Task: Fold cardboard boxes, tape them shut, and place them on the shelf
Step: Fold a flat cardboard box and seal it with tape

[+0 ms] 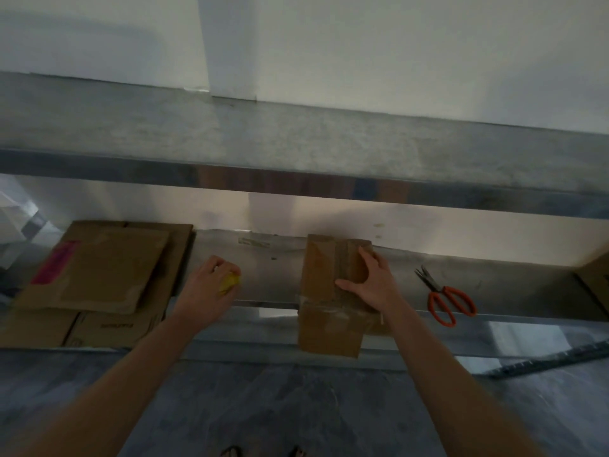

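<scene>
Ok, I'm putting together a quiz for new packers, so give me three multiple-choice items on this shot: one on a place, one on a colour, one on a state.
1. Where do the scissors lie?
A. on the floor
B. on the shelf, to the right of the box
C. on top of the box

2. What colour is the small object gripped in the left hand?
A. yellow
B. green
C. white

3. In what state is the box that the right hand holds?
A. flat, not yet folded
B. open, flaps standing up
C. closed, with tape across it

Answers:
1. B, as the orange-handled scissors lie on the metal surface just right of the box.
2. A, as yellow shows between the curled fingers.
3. C, as the flaps lie flat and shiny tape crosses them.
</scene>
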A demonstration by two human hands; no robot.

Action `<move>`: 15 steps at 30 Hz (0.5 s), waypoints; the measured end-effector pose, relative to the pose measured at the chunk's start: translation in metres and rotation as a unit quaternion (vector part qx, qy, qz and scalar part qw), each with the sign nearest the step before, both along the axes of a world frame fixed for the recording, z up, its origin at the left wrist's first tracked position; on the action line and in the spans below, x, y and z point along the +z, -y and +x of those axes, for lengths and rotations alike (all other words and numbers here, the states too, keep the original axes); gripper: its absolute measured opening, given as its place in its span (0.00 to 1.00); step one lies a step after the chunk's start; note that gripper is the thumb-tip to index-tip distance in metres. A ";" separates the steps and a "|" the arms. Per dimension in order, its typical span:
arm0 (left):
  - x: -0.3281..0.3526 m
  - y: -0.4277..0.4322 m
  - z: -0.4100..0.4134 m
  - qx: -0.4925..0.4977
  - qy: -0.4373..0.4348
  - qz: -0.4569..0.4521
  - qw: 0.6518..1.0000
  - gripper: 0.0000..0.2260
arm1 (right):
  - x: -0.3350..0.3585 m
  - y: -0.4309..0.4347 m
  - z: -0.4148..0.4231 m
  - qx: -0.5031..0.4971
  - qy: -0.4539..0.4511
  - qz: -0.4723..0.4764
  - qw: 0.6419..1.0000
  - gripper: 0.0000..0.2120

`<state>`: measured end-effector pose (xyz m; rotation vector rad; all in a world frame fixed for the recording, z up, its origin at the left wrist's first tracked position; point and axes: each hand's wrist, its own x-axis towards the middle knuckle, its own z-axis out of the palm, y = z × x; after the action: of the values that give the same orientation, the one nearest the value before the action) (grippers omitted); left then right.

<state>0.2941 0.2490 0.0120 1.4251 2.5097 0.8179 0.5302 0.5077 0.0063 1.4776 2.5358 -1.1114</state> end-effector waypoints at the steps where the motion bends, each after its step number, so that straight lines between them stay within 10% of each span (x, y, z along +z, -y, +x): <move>1: 0.000 0.001 -0.001 -0.002 -0.003 0.002 1.000 0.09 | 0.001 0.000 0.000 0.007 0.015 0.008 1.000 0.52; 15: 0.020 0.005 -0.039 -0.072 -0.008 0.014 0.997 0.08 | 0.011 0.041 0.009 -0.015 0.057 0.059 0.997 0.50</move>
<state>0.2549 0.2438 0.0320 1.6048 2.3819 0.8217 0.5395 0.4669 0.0172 1.5603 2.5507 -0.8663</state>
